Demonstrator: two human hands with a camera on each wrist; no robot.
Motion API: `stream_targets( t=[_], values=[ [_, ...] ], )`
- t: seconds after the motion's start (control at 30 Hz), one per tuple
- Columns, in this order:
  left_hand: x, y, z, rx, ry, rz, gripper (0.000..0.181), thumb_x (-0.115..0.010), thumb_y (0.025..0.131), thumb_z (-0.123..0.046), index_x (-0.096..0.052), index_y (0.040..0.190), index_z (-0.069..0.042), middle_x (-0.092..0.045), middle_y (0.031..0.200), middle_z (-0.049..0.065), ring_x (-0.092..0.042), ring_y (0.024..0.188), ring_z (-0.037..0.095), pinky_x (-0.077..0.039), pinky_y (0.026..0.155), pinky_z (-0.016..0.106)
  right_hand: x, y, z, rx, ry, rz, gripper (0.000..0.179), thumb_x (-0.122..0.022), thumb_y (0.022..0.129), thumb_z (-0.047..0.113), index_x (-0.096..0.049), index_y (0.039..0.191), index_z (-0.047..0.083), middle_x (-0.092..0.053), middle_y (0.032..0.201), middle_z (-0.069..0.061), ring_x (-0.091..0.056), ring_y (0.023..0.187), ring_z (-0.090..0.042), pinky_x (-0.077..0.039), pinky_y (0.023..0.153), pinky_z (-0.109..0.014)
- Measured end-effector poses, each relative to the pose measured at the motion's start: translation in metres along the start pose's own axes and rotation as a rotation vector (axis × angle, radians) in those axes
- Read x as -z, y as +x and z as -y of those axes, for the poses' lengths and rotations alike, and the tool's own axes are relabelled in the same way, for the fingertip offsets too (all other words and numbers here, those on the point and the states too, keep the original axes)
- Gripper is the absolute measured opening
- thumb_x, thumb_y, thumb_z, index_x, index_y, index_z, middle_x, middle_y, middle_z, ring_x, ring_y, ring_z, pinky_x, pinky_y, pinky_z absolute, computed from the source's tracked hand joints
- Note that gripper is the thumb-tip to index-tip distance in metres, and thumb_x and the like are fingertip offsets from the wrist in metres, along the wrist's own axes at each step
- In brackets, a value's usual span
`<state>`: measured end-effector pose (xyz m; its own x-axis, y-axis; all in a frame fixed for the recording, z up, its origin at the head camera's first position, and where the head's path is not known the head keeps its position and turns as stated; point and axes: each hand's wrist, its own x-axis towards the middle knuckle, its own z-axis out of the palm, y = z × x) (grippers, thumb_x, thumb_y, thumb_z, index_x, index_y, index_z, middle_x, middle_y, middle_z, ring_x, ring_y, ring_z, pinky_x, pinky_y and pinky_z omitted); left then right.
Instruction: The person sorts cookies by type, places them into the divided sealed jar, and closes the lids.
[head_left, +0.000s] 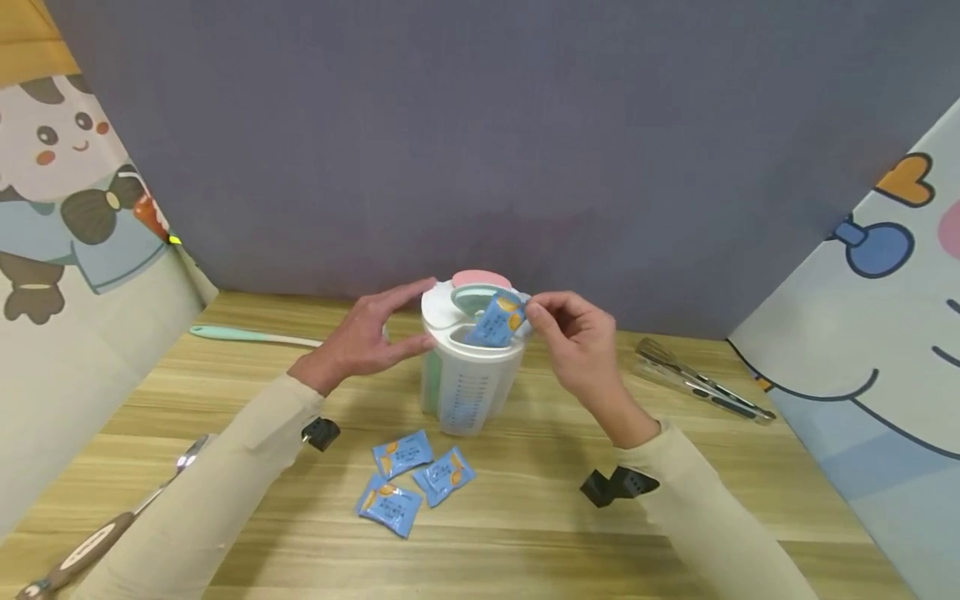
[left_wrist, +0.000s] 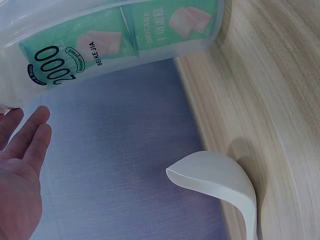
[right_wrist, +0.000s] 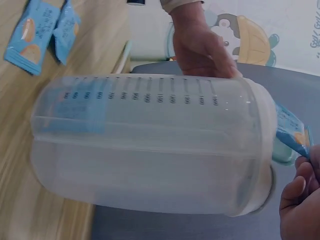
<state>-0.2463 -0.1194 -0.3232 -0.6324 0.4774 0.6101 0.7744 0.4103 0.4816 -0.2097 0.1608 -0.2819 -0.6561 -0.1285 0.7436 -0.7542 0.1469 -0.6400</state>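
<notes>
A clear plastic storage canister [head_left: 468, 392] with a white lid stands upright on the table, measuring marks down its front. Thumb and fingers spread, my left hand [head_left: 367, 333] touches the left side of the lid with fairly straight fingers. My right hand [head_left: 576, 337] pinches the upper right corner of a blue snack packet [head_left: 497, 323], whose lower end is in the lid's front opening. Inside the canister, a blue packet [right_wrist: 75, 107] shows through the wall at the bottom, and green packets [left_wrist: 80, 42] fill another compartment. Several blue packets [head_left: 401, 454] lie in front.
Pink [head_left: 482, 278] and green flaps sit raised on the lid. Behind my left hand lies a white ladle [left_wrist: 215, 175] with a mint handle. A brown-handled utensil [head_left: 93, 537] is at the left front, metal tongs [head_left: 705, 387] at the right. A grey panel [head_left: 480, 150] stands behind.
</notes>
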Motion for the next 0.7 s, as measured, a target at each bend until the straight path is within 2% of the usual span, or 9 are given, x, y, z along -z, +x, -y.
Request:
stream_targets(
  t=[0.3, 0.7],
  values=[
    [-0.0016, 0.0013, 0.0016, -0.029, -0.003, -0.016, 0.078, -0.066, 0.084, -0.053, -0.043, 0.142, -0.006, -0.046, 0.140, 0.010, -0.043, 0.127, 0.027, -0.035, 0.104, 0.046, -0.0038, -0.0054, -0.0033, 0.038, -0.004, 0.040, 0.007, -0.062, 0.084, -0.014, -0.066, 0.089, -0.010, -0.065, 0.077, -0.017, -0.053, 0.062, -0.017, -0.044, 0.051, -0.019],
    [-0.0015, 0.0011, 0.0021, -0.026, -0.002, -0.014, 0.078, -0.065, 0.084, -0.054, -0.042, 0.142, -0.006, -0.046, 0.141, 0.010, -0.042, 0.128, 0.026, -0.034, 0.105, 0.045, -0.0080, -0.0106, -0.0062, 0.091, 0.032, 0.069, 0.014, -0.062, 0.079, -0.022, -0.066, 0.087, -0.012, -0.062, 0.075, -0.018, -0.054, 0.064, -0.010, -0.045, 0.052, -0.017]
  ],
)
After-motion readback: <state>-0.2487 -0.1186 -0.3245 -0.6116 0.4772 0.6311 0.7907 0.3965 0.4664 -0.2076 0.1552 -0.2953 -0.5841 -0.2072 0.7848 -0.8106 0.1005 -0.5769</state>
